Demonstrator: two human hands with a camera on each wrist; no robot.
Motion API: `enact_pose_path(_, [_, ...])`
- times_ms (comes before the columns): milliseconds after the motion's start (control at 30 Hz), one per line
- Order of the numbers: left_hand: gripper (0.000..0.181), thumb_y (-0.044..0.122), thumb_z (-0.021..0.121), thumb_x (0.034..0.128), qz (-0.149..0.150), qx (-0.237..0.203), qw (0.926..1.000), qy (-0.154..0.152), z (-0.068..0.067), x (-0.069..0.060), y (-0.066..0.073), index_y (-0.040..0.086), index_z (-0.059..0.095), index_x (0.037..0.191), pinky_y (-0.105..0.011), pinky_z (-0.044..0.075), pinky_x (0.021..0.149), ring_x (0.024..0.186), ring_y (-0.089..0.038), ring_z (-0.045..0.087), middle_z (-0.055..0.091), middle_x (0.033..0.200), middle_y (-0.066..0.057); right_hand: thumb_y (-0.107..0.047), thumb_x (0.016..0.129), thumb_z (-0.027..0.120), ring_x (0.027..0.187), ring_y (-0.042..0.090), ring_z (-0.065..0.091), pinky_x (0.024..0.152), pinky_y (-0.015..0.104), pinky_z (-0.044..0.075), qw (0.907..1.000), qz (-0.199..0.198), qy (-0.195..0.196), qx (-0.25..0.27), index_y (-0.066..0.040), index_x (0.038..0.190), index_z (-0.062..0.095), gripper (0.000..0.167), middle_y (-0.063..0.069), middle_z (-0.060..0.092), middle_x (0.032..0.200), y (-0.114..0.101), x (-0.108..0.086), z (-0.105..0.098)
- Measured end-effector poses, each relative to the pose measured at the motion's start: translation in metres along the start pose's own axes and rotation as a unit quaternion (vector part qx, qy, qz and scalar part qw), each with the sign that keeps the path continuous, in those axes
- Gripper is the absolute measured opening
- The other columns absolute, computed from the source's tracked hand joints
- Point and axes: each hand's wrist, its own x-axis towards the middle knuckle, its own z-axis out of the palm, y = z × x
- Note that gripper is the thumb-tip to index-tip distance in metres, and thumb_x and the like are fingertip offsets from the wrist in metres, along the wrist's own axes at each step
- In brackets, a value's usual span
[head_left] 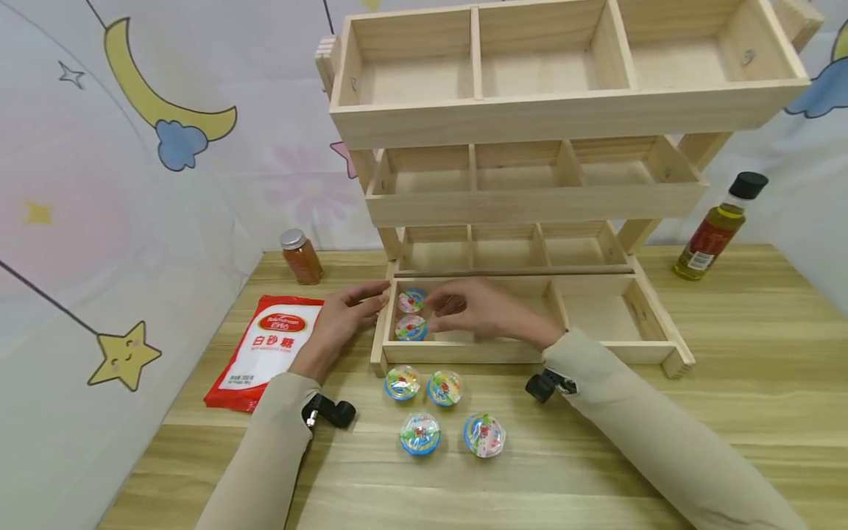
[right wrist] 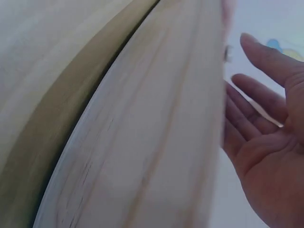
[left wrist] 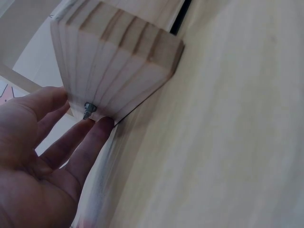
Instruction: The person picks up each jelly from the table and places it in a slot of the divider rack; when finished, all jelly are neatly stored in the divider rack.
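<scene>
Two small jelly cups with colourful lids lie in the left compartment of the wooden rack's bottom tray, one cup behind the other cup. My right hand is over that tray beside them, fingers loosely bent and thumb apart. The right wrist view shows this hand holding nothing, behind the tray's front board. My left hand rests its fingertips against the rack's left end; in the left wrist view they touch the wood around a screw. Several more cups stand on the table in front.
Left of the rack lie a red-and-white sugar bag and a spice jar with a silver lid. An oil bottle stands at the right. The rack's upper tiers overhang the bottom tray.
</scene>
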Motion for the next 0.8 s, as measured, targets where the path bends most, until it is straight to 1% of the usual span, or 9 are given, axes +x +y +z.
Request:
enact_pose_path(100, [0.040, 0.019, 0.072, 0.1045, 0.000, -0.001, 1.0000, 0.001, -0.001, -0.001, 0.001, 0.006, 0.068, 0.143, -0.026, 0.059, 0.092, 0.119, -0.017, 0.066, 0.064, 0.146, -0.011, -0.014, 0.098, 0.080, 0.114, 0.025, 0.071, 0.099, 0.035, 0.058, 0.9998, -0.018, 0.008, -0.003, 0.002, 0.131, 0.071, 0.038, 0.014, 0.074, 0.123, -0.006, -0.009, -0.002])
enact_pose_path(267, [0.041, 0.020, 0.073, 0.1042, -0.001, -0.006, 1.0000, 0.001, -0.002, -0.001, 0.000, 0.006, 0.068, 0.142, -0.026, 0.059, 0.093, 0.120, -0.016, 0.065, 0.064, 0.146, -0.011, -0.016, 0.097, 0.082, 0.109, 0.022, 0.072, 0.096, 0.034, 0.059, 0.9986, -0.045, 0.022, -0.017, -0.001, 0.129, 0.073, 0.037, 0.012, 0.076, 0.119, -0.015, -0.026, -0.002])
enact_pose_path(467, [0.041, 0.021, 0.072, 0.1043, -0.002, -0.006, 1.0000, 0.001, -0.002, 0.001, -0.001, 0.005, 0.068, 0.142, -0.026, 0.059, 0.093, 0.120, -0.016, 0.065, 0.064, 0.146, -0.011, -0.014, 0.096, 0.082, 0.109, 0.022, 0.072, 0.097, 0.034, 0.059, 0.9967, -0.077, 0.026, 0.006, -0.001, 0.127, 0.073, 0.035, 0.015, 0.074, 0.119, -0.020, -0.041, -0.001])
enact_pose_path(667, [0.041, 0.020, 0.072, 0.1043, -0.001, -0.003, 1.0000, -0.001, -0.002, 0.002, -0.001, 0.006, 0.068, 0.142, -0.026, 0.059, 0.093, 0.122, -0.017, 0.065, 0.064, 0.146, -0.011, -0.014, 0.096, 0.082, 0.107, 0.021, 0.074, 0.095, 0.032, 0.059, 0.9959, -0.087, 0.016, 0.017, -0.002, 0.126, 0.074, 0.033, 0.012, 0.075, 0.120, -0.025, -0.058, 0.000])
enact_pose_path(800, [0.041, 0.021, 0.073, 0.1043, -0.006, -0.005, 1.0000, -0.004, -0.002, 0.002, -0.001, 0.007, 0.068, 0.143, -0.027, 0.059, 0.095, 0.124, -0.018, 0.064, 0.063, 0.147, -0.010, -0.009, 0.096, 0.081, 0.108, 0.028, 0.074, 0.097, 0.034, 0.060, 0.9939, -0.099, -0.002, 0.048, 0.001, 0.126, 0.073, 0.032, 0.013, 0.075, 0.121, -0.029, -0.069, 0.001])
